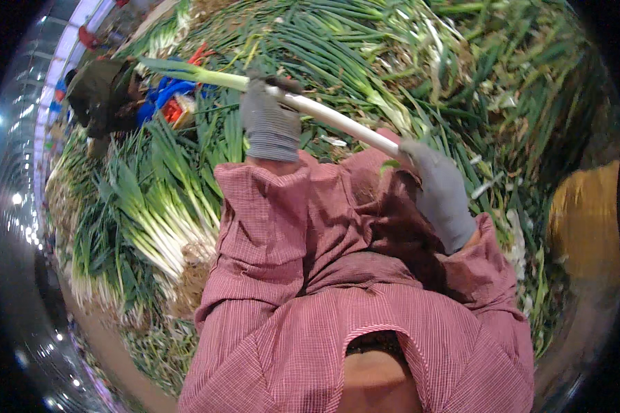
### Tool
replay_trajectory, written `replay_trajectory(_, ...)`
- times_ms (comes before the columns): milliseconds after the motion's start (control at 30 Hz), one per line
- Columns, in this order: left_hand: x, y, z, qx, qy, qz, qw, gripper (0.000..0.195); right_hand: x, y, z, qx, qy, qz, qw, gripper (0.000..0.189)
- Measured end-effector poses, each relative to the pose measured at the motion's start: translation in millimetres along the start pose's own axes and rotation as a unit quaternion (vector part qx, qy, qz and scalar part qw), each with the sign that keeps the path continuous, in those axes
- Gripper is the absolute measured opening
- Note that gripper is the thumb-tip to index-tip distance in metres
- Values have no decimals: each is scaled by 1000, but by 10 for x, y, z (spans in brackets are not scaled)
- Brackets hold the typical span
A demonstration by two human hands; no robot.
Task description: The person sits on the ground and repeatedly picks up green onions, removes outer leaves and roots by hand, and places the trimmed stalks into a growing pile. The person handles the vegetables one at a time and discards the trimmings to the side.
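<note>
One long green onion (343,120) stretches between my two gloved hands above my lap, its pale shaft toward the right and its green top toward the left. My left hand (269,116), in a grey knit glove, is closed around the onion near where white turns to green. At the shaft's lower right end, my right hand (439,186) grips it, and the root end is hidden in that glove. A small green leaf scrap (390,165) rests on my pink checked clothing (336,217).
Bunched green onions (165,227) with roots lie to my left. A heap of long green onions (336,57) spreads ahead, with leaf trimmings (527,93) at right. Another person in dark clothing (103,98) is beside a blue item (168,95) at upper left. A yellow object (589,222) stands far right.
</note>
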State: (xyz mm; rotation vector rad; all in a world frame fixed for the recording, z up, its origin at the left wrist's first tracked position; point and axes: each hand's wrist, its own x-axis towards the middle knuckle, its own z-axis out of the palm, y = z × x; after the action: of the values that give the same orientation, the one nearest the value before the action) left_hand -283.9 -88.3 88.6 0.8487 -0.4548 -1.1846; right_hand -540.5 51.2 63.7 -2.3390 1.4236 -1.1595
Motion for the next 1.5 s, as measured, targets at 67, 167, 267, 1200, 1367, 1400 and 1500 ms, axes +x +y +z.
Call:
replay_trajectory(67,-91,19,-5,-40,-27,-23,999,14,85,-85,113,59,31,16,998,35)
replay_trajectory(167,-310,-39,73,-142,-25,-43,989,15,108,-151,187,180,15,127,975,22)
replay_trajectory(267,-523,-115,84,-144,-30,-24,989,14,101,-197,232,280,-50,210,935,14)
replay_trajectory(1200,664,965,-2789,372,120,-1,921,22,-1010,1524,-868,-36,-153,373,914,15)
replay_trajectory(1367,247,714,-3125,708,183,5,682,73,-1393,1710,-676,-92,-242,340,904,16)
replay_trajectory(1400,176,761,-2958,551,135,57,821,59,-1428,1704,-643,-75,-249,331,907,17)
replay_trajectory(1500,-283,1017,-2058,122,-165,137,969,28,-1427,1687,-473,-86,-274,326,901,18)
